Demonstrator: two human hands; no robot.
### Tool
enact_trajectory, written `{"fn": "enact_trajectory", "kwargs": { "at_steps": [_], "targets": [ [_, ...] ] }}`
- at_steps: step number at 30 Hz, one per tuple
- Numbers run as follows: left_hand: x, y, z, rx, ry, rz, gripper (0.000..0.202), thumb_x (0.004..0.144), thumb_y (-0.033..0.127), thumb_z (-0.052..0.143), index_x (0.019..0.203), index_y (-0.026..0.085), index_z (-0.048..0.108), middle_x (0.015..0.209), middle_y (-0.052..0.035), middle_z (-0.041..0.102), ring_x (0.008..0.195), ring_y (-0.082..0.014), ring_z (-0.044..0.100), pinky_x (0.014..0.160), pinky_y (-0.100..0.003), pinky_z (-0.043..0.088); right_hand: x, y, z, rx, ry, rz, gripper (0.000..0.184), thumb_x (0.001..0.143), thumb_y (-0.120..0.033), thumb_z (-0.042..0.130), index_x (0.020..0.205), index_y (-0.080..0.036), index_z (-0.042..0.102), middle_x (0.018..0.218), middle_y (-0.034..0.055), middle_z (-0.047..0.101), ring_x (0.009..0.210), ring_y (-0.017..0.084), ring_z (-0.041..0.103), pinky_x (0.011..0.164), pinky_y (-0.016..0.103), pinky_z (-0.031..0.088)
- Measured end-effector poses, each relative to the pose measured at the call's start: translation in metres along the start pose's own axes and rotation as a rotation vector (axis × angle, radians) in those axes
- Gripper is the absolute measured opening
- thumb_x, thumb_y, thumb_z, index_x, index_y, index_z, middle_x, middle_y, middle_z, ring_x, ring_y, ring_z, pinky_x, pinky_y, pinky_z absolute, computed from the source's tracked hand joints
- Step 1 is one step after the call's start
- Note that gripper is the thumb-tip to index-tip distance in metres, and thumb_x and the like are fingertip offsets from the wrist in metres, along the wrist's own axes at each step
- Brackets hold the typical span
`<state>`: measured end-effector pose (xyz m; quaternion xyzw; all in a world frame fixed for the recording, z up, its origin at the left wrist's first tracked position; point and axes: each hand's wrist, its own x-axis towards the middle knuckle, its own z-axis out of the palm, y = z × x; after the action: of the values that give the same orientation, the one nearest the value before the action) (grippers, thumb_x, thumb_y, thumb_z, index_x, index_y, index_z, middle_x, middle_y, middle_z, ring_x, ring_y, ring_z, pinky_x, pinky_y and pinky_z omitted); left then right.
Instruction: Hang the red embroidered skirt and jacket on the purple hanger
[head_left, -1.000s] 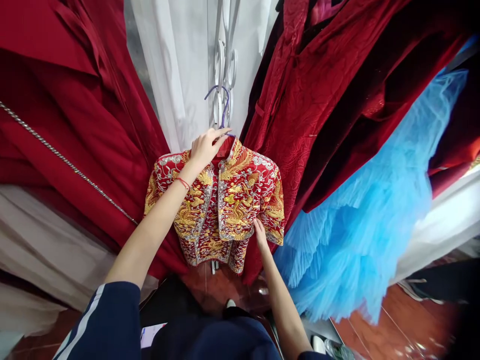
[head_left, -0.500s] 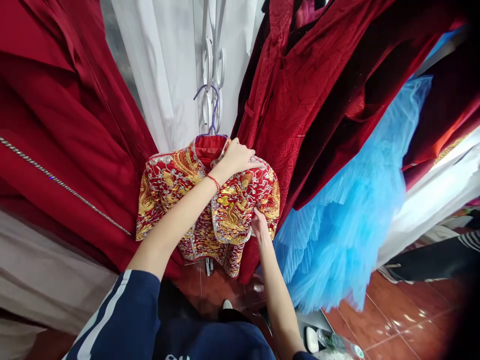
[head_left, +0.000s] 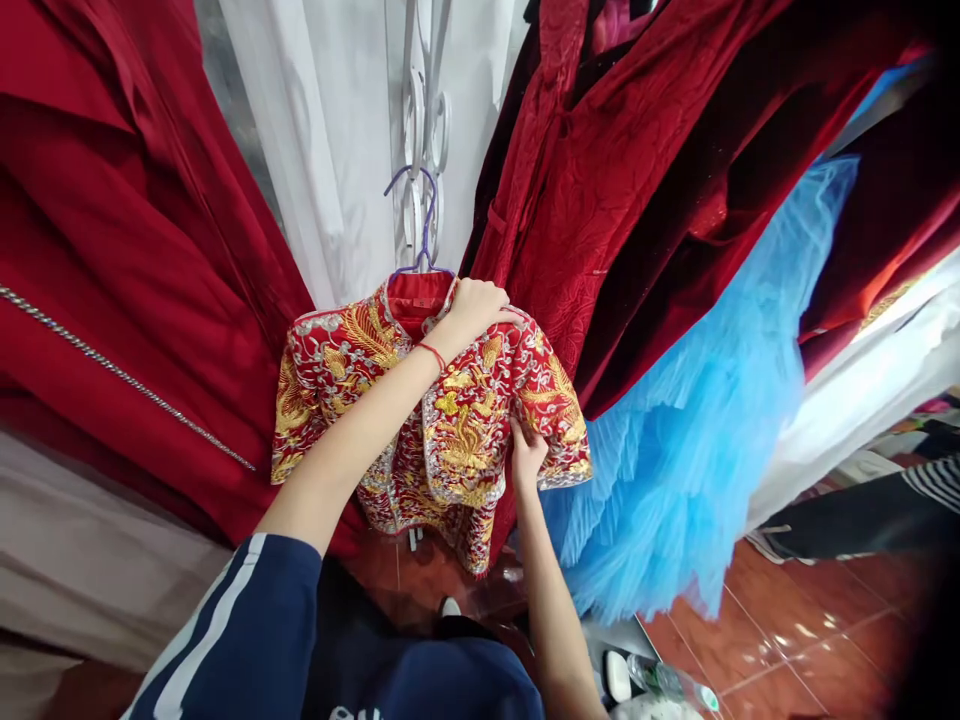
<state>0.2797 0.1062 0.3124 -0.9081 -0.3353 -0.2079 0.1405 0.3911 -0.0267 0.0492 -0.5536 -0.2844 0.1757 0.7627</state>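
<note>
A red jacket [head_left: 465,440] with gold and silver embroidery is on a purple hanger [head_left: 429,215], whose hook rises above the collar. Reaching across the front, my left hand [head_left: 480,305] is closed over the jacket's shoulder on the right of the view, beside the collar. Lower down, my right hand [head_left: 528,456] grips the jacket at the side, just under the sleeve on that same side; its fingertips are hidden by cloth. That short sleeve [head_left: 559,415] flares out to the right, while the other sleeve [head_left: 296,410] hangs down behind my left forearm.
Long red garments [head_left: 150,250] hang on the left, and patterned dark red dresses [head_left: 600,180] on the right. A blue tulle skirt [head_left: 690,450] bulges beside my right arm. Behind the hanger is white metalwork with rings [head_left: 415,120]. A plastic bottle [head_left: 667,680] lies low on the right.
The sleeve by my right hand has swung outward to the right and spread open. My right hand has shifted slightly right along the jacket's side. My left hand stays on the shoulder.
</note>
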Motion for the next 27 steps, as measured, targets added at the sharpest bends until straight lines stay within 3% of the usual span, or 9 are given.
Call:
{"fn": "enact_trajectory", "kwargs": {
  "at_steps": [4,6,8,10,13,16,19,23,27],
  "targets": [
    [-0.004,-0.009,-0.001,-0.045,0.038,0.122,0.055,0.091,0.066,0.046,0.094,0.023,0.08,0.084,-0.0103,0.077,0.076,-0.0217,0.066,0.065,-0.031,0.031,0.012,-0.037,-0.032,-0.192,-0.23,0.014,0.023,0.058,-0.037,0.087,0.065,-0.021,0.072,0.063,0.0016,0.071,0.062,0.02,0.064,0.07,0.033,0.053],
    [-0.008,-0.012,0.001,-0.05,0.067,0.166,0.053,0.093,0.064,0.045,0.093,0.023,0.079,0.082,-0.0086,0.077,0.073,-0.0201,0.065,0.065,-0.031,0.029,0.024,-0.065,-0.049,-0.301,-0.28,-0.056,0.026,0.06,-0.038,0.087,0.059,-0.021,0.068,0.054,-0.0006,0.064,0.053,0.016,0.056,0.065,0.031,0.05],
    [-0.011,-0.014,0.003,-0.041,0.085,0.184,0.053,0.095,0.063,0.043,0.092,0.023,0.078,0.083,-0.0085,0.077,0.073,-0.0199,0.065,0.065,-0.03,0.028,0.037,-0.09,-0.056,-0.467,-0.198,-0.324,0.027,0.076,-0.046,0.077,0.072,-0.02,0.069,0.069,0.0019,0.068,0.064,0.016,0.058,0.072,0.031,0.049],
    [-0.014,-0.014,0.005,-0.039,0.089,0.196,0.052,0.096,0.061,0.042,0.093,0.023,0.078,0.087,-0.0084,0.078,0.075,-0.0199,0.066,0.065,-0.03,0.027,0.052,-0.107,-0.05,-0.536,-0.131,-0.536,0.035,0.082,-0.05,0.07,0.101,-0.02,0.069,0.099,0.0074,0.07,0.089,0.021,0.062,0.085,0.036,0.049],
    [-0.016,-0.014,0.007,-0.058,0.103,0.228,0.051,0.097,0.059,0.04,0.098,0.025,0.077,0.091,-0.0076,0.078,0.078,-0.0196,0.066,0.066,-0.03,0.027,0.073,-0.118,-0.022,-0.549,-0.266,-0.613,0.061,0.079,-0.057,0.071,0.127,-0.021,0.057,0.12,0.0117,0.064,0.107,0.024,0.058,0.094,0.04,0.046],
    [-0.018,-0.015,0.006,-0.054,0.128,0.276,0.052,0.098,0.059,0.038,0.101,0.025,0.076,0.091,-0.0074,0.078,0.078,-0.0197,0.067,0.066,-0.031,0.026,0.092,-0.126,0.004,-0.536,-0.418,-0.544,0.05,0.081,-0.062,0.067,0.107,-0.019,0.065,0.094,0.0054,0.067,0.083,0.018,0.058,0.076,0.031,0.047],
    [-0.02,-0.017,0.004,0.015,0.156,0.291,0.059,0.094,0.066,0.038,0.099,0.021,0.075,0.087,-0.0104,0.077,0.076,-0.0216,0.066,0.066,-0.032,0.027,0.105,-0.14,0.011,-0.571,-0.489,-0.508,0.048,0.079,-0.064,0.067,0.071,-0.017,0.06,0.06,-0.0045,0.048,0.056,0.01,0.038,0.053,0.024,0.031],
    [-0.02,-0.014,0.0,0.102,0.143,0.234,0.069,0.092,0.073,0.034,0.102,0.017,0.073,0.086,-0.0147,0.076,0.077,-0.0238,0.065,0.068,-0.034,0.028,0.109,-0.166,0.006,-0.67,-0.322,-0.725,0.063,0.076,-0.063,0.071,0.051,-0.019,0.035,0.051,-0.0071,0.027,0.053,0.008,0.022,0.051,0.026,0.019],
    [-0.016,-0.008,-0.001,0.112,0.096,0.142,0.071,0.092,0.072,0.03,0.108,0.017,0.072,0.087,-0.0152,0.075,0.077,-0.0246,0.065,0.069,-0.034,0.029,0.109,-0.176,0.003,-0.691,-0.189,-0.921,0.064,0.083,-0.061,0.066,0.051,-0.02,0.03,0.052,-0.006,0.027,0.053,0.009,0.024,0.054,0.027,0.021]
  ]
}}
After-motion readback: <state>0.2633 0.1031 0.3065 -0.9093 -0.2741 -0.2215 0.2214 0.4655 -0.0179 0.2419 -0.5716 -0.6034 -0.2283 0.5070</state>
